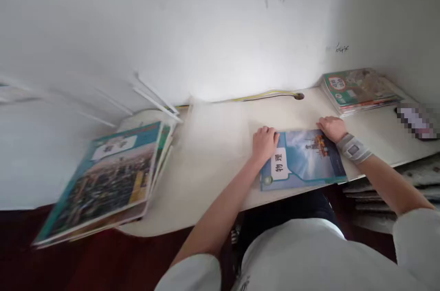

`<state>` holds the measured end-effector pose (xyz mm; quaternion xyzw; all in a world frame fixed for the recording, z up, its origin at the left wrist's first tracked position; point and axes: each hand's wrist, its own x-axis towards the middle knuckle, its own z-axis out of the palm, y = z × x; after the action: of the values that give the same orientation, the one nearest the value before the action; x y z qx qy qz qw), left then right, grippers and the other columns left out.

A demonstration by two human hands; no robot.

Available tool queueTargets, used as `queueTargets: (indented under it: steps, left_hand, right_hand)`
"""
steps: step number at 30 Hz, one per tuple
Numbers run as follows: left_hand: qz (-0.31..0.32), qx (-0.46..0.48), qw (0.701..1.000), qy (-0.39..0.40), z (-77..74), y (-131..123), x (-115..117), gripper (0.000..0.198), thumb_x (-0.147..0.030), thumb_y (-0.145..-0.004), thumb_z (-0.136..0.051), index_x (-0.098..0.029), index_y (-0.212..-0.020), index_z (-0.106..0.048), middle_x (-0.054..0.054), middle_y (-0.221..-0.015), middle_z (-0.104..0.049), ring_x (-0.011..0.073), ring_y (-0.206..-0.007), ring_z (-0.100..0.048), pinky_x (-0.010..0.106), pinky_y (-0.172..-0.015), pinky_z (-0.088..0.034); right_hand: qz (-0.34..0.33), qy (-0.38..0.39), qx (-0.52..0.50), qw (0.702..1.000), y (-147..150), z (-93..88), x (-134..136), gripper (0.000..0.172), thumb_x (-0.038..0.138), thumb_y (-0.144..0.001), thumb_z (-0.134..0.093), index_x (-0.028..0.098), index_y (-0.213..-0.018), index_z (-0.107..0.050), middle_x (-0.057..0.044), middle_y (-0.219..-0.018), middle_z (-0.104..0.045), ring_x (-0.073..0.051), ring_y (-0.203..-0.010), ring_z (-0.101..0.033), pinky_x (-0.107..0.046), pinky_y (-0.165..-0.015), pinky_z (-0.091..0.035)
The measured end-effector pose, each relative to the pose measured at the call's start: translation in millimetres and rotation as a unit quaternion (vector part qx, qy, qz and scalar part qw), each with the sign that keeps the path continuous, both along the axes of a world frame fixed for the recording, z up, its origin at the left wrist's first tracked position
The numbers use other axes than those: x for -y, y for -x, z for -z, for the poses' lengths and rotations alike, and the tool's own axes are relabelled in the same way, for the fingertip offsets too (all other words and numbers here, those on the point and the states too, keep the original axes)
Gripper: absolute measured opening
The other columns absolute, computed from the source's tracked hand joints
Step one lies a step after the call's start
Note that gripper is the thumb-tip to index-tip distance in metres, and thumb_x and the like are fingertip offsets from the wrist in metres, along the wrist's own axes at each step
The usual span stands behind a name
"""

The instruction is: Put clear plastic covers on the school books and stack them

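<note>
A blue physics textbook [305, 156] lies on the white desk, its cover showing an oil rig under a bright sky. My left hand [265, 144] grips its upper left corner with the fingers curled at the edge. At the upper right corner, my right hand [332, 128] is closed on the far edge, with a grey band around the wrist. Both fingertips are partly hidden at the book's edge.
To the left, a fanned stack of textbooks [113, 176] juts over the desk's edge. Another pile of books [357, 89] stands at the back right, with a phone [415, 120] beside it. Thin cables run along the wall to a cable hole [299, 96]. Bare desktop [206, 167] lies between.
</note>
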<state>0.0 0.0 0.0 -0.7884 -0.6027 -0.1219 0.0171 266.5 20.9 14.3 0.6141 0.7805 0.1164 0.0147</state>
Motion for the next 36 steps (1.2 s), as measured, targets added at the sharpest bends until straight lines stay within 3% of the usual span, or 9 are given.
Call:
queueTargets:
  steps: [8, 13, 17, 20, 22, 26, 30, 33, 36]
  left_hand:
    - [0.021, 0.003, 1.000, -0.005, 0.7, 2, 14, 0.022, -0.032, -0.091, -0.042, -0.019, -0.095, -0.059, 0.009, -0.097, -0.059, 0.0247, -0.095, -0.052, 0.038, -0.080, -0.038]
    - [0.101, 0.030, 0.994, -0.021, 5.3, -9, 34, 0.018, -0.030, -0.090, -0.043, -0.019, -0.092, -0.058, 0.008, -0.092, -0.058, 0.0229, -0.091, -0.052, 0.037, -0.079, -0.039]
    - [0.182, 0.043, 0.982, -0.017, 5.9, -29, 55, 0.017, -0.030, -0.090, -0.043, -0.018, -0.090, -0.056, 0.007, -0.090, -0.058, 0.0228, -0.089, -0.052, 0.037, -0.078, -0.040]
    - [0.225, 0.074, 0.971, -0.004, 7.2, -37, 64, 0.016, -0.029, -0.090, -0.044, -0.019, -0.090, -0.056, 0.007, -0.090, -0.058, 0.0222, -0.088, -0.052, 0.038, -0.078, -0.042]
    - [0.236, 0.129, 0.963, 0.023, 8.3, -37, 64, 0.014, -0.028, -0.089, -0.045, -0.019, -0.090, -0.055, 0.007, -0.091, -0.058, 0.0218, -0.090, -0.053, 0.039, -0.080, -0.043]
    - [0.161, 0.364, 0.911, 0.110, 4.9, -29, 56, 0.029, -0.033, -0.084, -0.055, -0.021, -0.110, -0.051, 0.009, -0.113, -0.055, 0.0221, -0.107, -0.053, 0.040, -0.092, -0.043]
    - [0.038, 0.620, 0.713, 0.325, -4.3, -26, 55, 0.045, -0.046, -0.081, -0.058, -0.022, -0.118, -0.049, 0.011, -0.119, -0.059, 0.0241, -0.105, -0.059, 0.039, -0.085, -0.050]
    - [0.055, 0.666, 0.558, 0.492, -8.1, -31, 60, 0.039, -0.047, -0.078, -0.062, -0.016, -0.102, -0.059, 0.012, -0.100, -0.068, 0.0242, -0.090, -0.065, 0.036, -0.074, -0.054]
    - [0.091, 0.659, 0.529, 0.526, -12.3, -45, 54, 0.037, -0.035, -0.074, -0.070, -0.019, -0.105, -0.058, 0.007, -0.100, -0.068, 0.0187, -0.081, -0.066, 0.031, -0.066, -0.056]
  right_hand:
    - [-0.014, -0.126, -0.204, 0.971, -11, -10.3, 109, 0.028, 0.040, -0.091, -0.044, 0.019, -0.082, -0.059, -0.007, -0.078, -0.060, -0.019, -0.074, -0.056, -0.028, -0.065, -0.039]
    - [0.215, -0.047, -0.322, 0.921, -52, 15.3, 203, 0.033, 0.053, -0.082, -0.050, 0.026, -0.063, -0.051, 0.000, -0.051, -0.050, -0.019, -0.046, -0.050, -0.031, -0.046, -0.033]
    - [0.300, 0.165, -0.610, 0.715, -62, 33.7, 232, 0.031, 0.056, -0.075, -0.057, 0.026, -0.075, -0.063, -0.001, -0.058, -0.060, -0.020, -0.051, -0.056, -0.032, -0.044, -0.042]
    - [0.312, 0.211, -0.746, 0.550, -48, 34.8, 233, 0.031, 0.053, -0.074, -0.062, 0.023, -0.080, -0.066, 0.000, -0.063, -0.063, -0.016, -0.051, -0.054, -0.029, -0.045, -0.044]
    - [0.307, 0.201, -0.793, 0.486, -38, 29.3, 230, 0.029, 0.049, -0.073, -0.066, 0.022, -0.084, -0.066, 0.000, -0.067, -0.065, -0.015, -0.052, -0.055, -0.029, -0.049, -0.046]
    - [0.271, 0.120, -0.800, 0.522, -39, 5.2, 222, 0.028, 0.043, -0.074, -0.068, 0.022, -0.092, -0.064, 0.002, -0.070, -0.065, -0.013, -0.054, -0.056, -0.025, -0.049, -0.046]
    - [0.209, 0.018, -0.779, 0.590, -60, -23.9, 197, 0.029, 0.040, -0.070, -0.072, 0.021, -0.091, -0.065, 0.001, -0.075, -0.068, -0.012, -0.059, -0.058, -0.023, -0.053, -0.047]
    - [0.192, -0.019, -0.781, 0.594, -81, -38.7, 159, 0.030, 0.042, -0.069, -0.073, 0.021, -0.089, -0.066, 0.000, -0.075, -0.068, -0.012, -0.058, -0.058, -0.022, -0.051, -0.047]
    - [0.174, -0.019, -0.786, 0.593, -109, -48.4, 109, 0.028, 0.041, -0.068, -0.073, 0.021, -0.087, -0.066, 0.001, -0.074, -0.068, -0.012, -0.057, -0.058, -0.022, -0.051, -0.048]
